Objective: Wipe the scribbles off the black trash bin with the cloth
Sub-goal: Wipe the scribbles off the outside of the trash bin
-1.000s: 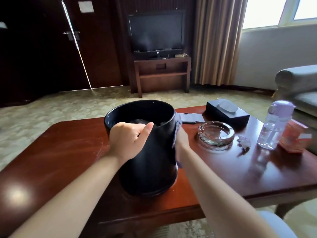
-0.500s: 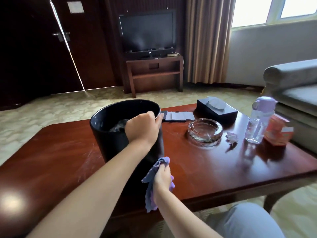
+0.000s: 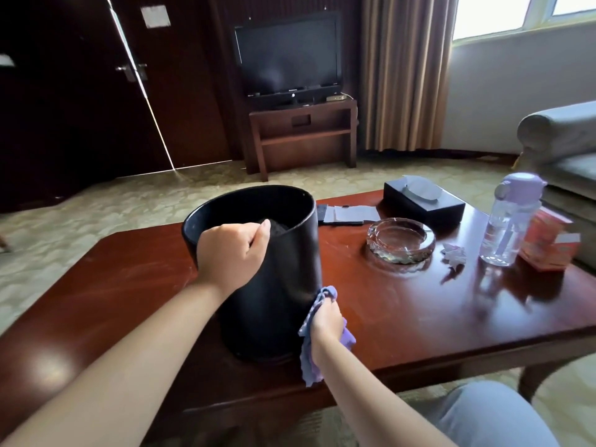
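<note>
Dark red polished wood forms the low table (image 3: 419, 311), which carries every item noted. Black trash bin (image 3: 274, 285) stands upright on the table's near left portion. Left hand (image 3: 232, 250) grips the bin's near rim, fingers curled over the edge. Black tissue box (image 3: 422, 204) sits at the far side, a clear water bottle (image 3: 506, 227) with lilac cap to the right. Glass ashtray (image 3: 400, 240) lies between bin and bottle. Right hand (image 3: 325, 321) clutches the purple cloth (image 3: 309, 359), bunched against the bin's lower right wall.
</note>
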A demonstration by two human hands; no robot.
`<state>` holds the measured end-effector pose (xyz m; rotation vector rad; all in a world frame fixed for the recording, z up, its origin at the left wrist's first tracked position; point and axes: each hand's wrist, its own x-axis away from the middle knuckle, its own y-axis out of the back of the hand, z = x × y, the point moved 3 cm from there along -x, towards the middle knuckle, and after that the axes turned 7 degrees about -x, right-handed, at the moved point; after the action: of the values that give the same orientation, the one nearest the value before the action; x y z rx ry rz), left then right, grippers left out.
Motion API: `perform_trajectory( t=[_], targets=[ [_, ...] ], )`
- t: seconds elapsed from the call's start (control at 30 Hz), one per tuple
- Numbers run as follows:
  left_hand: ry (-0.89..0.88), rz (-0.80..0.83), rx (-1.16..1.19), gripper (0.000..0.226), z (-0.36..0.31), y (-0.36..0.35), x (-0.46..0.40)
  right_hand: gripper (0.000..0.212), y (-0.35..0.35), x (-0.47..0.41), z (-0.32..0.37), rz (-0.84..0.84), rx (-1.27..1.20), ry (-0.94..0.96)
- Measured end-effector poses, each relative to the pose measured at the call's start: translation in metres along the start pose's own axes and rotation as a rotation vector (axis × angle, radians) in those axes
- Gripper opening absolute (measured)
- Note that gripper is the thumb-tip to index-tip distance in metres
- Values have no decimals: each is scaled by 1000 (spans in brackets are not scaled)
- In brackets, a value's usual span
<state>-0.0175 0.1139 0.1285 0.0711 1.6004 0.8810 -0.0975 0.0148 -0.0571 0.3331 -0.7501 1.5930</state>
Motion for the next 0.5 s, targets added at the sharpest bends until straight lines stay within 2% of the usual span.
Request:
perform_trajectory(
  t=[0.03, 0.1, 0.17, 0.3, 0.4, 0.5],
  targets=[
    [-1, -9, -36, 48, -1, -1, -2, 41, 7, 7, -2, -11, -17, 62],
    [55, -21, -138, 49, -6, -4, -6, 33, 16, 17, -12, 12, 140, 221],
    [107, -22, -219, 52, -21, -7, -13, 32, 22, 24, -26, 30, 200, 285],
    [199, 161, -177, 55, -50, -17, -18, 32, 19, 24, -43, -22, 236, 249],
    [144, 47, -171, 53, -46, -17, -13, 35, 12, 19, -46, -32, 229, 205],
    [74, -13, -136, 48, -42, -17, -9, 34, 3, 11, -39, 58, 152, 179]
  ],
)
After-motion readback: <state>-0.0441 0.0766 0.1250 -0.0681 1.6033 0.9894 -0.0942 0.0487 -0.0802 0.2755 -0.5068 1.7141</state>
